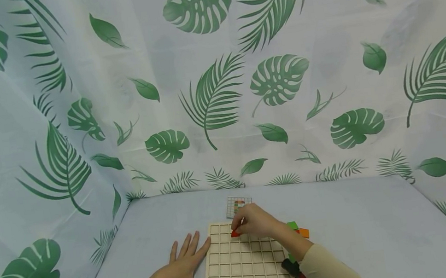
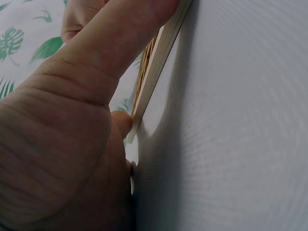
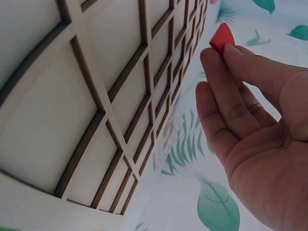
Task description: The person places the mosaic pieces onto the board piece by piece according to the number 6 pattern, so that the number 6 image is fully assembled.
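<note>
Between thumb and fingertips my right hand [image 1: 254,222] pinches a small red piece [image 3: 223,36], one pointed corner of it showing. That hand hovers over the far part of a pale wooden grid board [image 1: 238,267], whose square cells are divided by raised strips. My left hand [image 1: 182,271] lies spread at the board's left side, thumb and index finger right at its edge. In the left wrist view the thumb [image 2: 130,29] overlaps the board's wooden side [image 2: 156,72].
Beyond the board lies a small card with a coloured grid pattern [image 1: 231,206]. Right of the board, partly behind the right forearm, are green pieces [image 1: 292,225] and an orange piece [image 1: 304,233]. A black wrist device [image 1: 291,267] sits by the right sleeve. Leaf-printed cloth [image 1: 217,88] surrounds the table.
</note>
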The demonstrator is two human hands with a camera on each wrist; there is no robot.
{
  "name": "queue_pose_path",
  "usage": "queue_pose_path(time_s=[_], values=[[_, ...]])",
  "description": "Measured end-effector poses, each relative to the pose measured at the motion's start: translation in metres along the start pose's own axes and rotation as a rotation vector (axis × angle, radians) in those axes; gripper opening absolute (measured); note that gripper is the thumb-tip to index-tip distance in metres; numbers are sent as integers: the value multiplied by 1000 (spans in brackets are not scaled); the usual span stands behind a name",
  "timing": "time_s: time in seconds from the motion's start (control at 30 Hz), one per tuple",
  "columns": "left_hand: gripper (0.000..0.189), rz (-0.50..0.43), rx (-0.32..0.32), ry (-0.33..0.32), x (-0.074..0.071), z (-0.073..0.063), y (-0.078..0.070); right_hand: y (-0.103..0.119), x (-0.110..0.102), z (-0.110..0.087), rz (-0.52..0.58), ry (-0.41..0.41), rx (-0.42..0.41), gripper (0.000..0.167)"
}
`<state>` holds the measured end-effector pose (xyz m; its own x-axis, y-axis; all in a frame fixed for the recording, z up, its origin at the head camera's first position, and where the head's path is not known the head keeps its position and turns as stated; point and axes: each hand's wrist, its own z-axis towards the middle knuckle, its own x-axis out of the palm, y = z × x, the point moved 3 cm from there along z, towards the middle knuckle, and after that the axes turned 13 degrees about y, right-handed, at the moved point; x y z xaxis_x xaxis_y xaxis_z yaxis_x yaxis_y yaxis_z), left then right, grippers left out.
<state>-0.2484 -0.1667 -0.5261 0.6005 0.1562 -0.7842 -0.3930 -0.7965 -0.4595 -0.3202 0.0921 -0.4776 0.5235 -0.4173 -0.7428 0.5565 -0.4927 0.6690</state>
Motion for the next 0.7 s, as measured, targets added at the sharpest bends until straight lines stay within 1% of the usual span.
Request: queue_pose_path(time_s=[0.13,0.23,0.37,0.47,0.7], values=[[146,-5,2,-1,0,0,0,-1,2,3,-24,3,8,9],[146,-7,2,-1,0,-1,-1,-1,3,5,-61,5,-9,9],[146,-3,2,-1,0,-1,-2,1,5,6,-78,16,-14,9],[146,-3,5,-3,0,-1,-3,1,7,6,-77,20,3,8],[146,8,10,-9,-1,-2,-3,0,10,8,-120,25,18,11]])
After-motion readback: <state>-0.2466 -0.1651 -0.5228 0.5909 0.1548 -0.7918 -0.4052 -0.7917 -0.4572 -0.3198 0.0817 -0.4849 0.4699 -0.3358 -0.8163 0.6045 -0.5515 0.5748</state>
